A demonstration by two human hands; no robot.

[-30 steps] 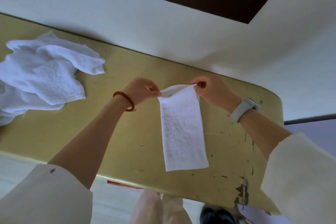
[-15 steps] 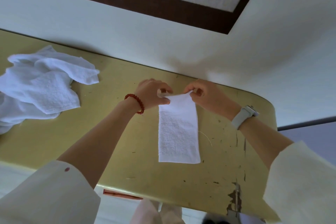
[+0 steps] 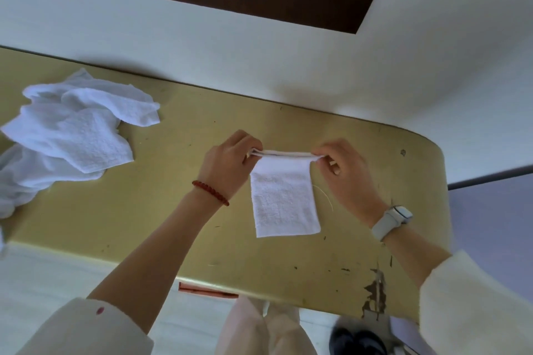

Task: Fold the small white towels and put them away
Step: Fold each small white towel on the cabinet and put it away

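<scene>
A loose heap of crumpled white terry towels [image 3: 69, 141] lies at the left end of the worn gold-coloured tabletop [image 3: 178, 219], reaching past its left edge. Near the middle, the left hand [image 3: 227, 161], a red bead bracelet [image 3: 210, 192] on its wrist, pinches the left top corner of a small white terry towel folded into a narrow strip [image 3: 284, 199]. The strip's far edge is lifted between both hands; its lower part lies flat on the tabletop, toward the near edge. The right hand [image 3: 346, 179], with a pale grey wristwatch [image 3: 390, 220], pinches the right top corner. Chipped paint [image 3: 375, 294] marks the near right corner.
</scene>
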